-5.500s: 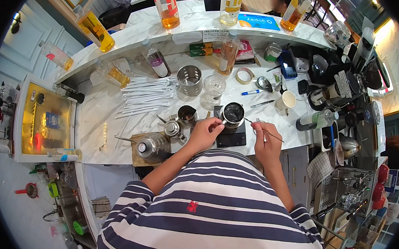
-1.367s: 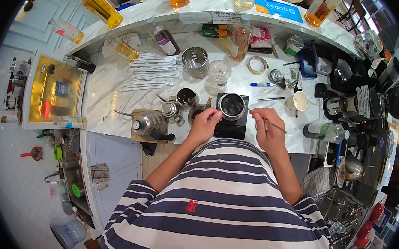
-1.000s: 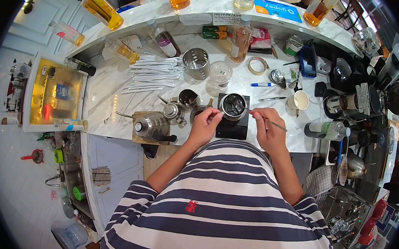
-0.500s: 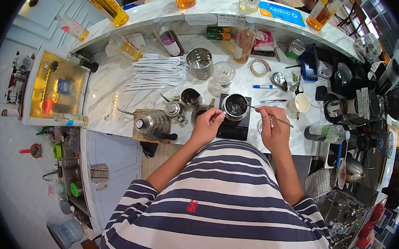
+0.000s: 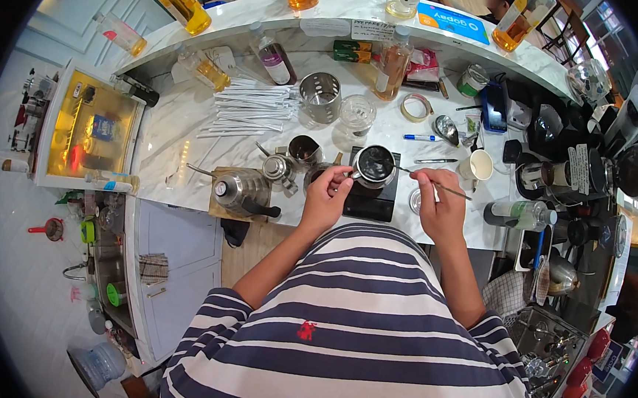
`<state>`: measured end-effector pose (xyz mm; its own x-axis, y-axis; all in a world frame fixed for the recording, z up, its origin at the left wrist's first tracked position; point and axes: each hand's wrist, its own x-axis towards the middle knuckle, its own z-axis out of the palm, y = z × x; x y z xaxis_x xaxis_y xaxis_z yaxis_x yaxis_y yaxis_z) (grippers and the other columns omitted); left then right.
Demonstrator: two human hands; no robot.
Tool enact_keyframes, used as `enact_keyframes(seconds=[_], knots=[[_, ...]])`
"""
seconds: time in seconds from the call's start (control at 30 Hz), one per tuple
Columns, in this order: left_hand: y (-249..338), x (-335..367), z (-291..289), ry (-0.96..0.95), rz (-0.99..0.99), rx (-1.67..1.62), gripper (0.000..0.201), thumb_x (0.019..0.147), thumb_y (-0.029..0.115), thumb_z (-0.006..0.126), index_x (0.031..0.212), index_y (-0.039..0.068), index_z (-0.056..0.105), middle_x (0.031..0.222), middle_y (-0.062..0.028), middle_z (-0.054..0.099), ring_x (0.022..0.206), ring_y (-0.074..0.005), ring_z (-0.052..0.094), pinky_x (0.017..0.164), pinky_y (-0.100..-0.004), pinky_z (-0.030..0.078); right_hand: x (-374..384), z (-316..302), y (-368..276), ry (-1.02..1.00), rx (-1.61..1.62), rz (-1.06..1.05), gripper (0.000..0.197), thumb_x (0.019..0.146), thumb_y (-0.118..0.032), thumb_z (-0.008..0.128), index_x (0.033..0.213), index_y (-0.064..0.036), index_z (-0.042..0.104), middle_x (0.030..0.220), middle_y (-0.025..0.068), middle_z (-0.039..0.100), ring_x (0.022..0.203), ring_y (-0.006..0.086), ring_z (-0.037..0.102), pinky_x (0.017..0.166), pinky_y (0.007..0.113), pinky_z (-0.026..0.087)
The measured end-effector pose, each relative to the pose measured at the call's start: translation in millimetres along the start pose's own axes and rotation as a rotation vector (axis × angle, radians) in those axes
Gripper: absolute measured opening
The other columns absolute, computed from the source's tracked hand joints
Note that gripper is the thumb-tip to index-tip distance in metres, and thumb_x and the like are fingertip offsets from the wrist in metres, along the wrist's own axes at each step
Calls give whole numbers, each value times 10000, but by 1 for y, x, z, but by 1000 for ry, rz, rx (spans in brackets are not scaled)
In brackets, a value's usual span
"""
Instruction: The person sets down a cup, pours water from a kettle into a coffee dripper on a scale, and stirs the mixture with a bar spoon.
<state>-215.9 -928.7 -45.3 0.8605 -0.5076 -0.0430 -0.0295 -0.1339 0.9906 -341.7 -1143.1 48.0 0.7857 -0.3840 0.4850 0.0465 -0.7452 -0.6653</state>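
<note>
A small metal cup (image 5: 374, 167) with dark contents stands on a black scale (image 5: 368, 206) in front of me. The fingers of my left hand (image 5: 326, 198) are closed at the cup's left side, gripping it there. My right hand (image 5: 440, 199) pinches a thin metal spoon (image 5: 453, 189), whose far end reaches into the cup from the right. Just left of the cup, partly behind my left hand, is a glass vessel (image 5: 321, 172). Beside that vessel are a steel pitcher (image 5: 304, 150) and a small metal pot (image 5: 278, 168).
A gooseneck kettle (image 5: 233, 194) sits on a wooden board at left. Beyond lie white straws (image 5: 250, 108), a perforated steel canister (image 5: 320, 97) and a glass jar (image 5: 357, 115). On the right are a paper cup (image 5: 477, 165), a marker (image 5: 420, 138) and a plastic bottle (image 5: 520, 215).
My view has shifted slightly. Both hands stay at the cup, and the fingers of my left hand have changed position a little. The spoon is still in the cup.
</note>
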Motion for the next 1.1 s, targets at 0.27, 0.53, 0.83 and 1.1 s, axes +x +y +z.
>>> enact_keyframes(seconds=[0.27,0.53,0.83,1.1], knots=[[5,-18,1,7,-10,22,319,1012,134,698,1321,57,678,916,20,645,760,-46,533,674,-223,468,0,-6,-15,118,51,-93,13,943,-27,733,954,-29,726,870,88,732,763,269,670,957,461,497],[0,-34,-3,26,22,58,335,1004,135,706,1330,66,668,947,8,664,785,-68,560,708,-239,483,5,-15,-22,187,48,-141,10,949,-34,728,941,-36,722,865,74,737,776,246,688,960,466,498],[-1,-46,-21,-50,-111,60,283,1023,135,678,1294,55,672,1010,5,666,885,-72,587,823,-247,488,-22,-7,-21,306,130,35,153,1042,-81,629,952,-8,728,886,84,777,836,203,715,1049,473,471],[-6,-46,-59,-8,-42,46,254,997,141,714,1235,51,709,938,11,685,792,-55,562,712,-235,478,-37,9,-42,646,553,572,389,1159,-287,446,1070,41,635,893,192,761,865,199,710,953,372,517]])
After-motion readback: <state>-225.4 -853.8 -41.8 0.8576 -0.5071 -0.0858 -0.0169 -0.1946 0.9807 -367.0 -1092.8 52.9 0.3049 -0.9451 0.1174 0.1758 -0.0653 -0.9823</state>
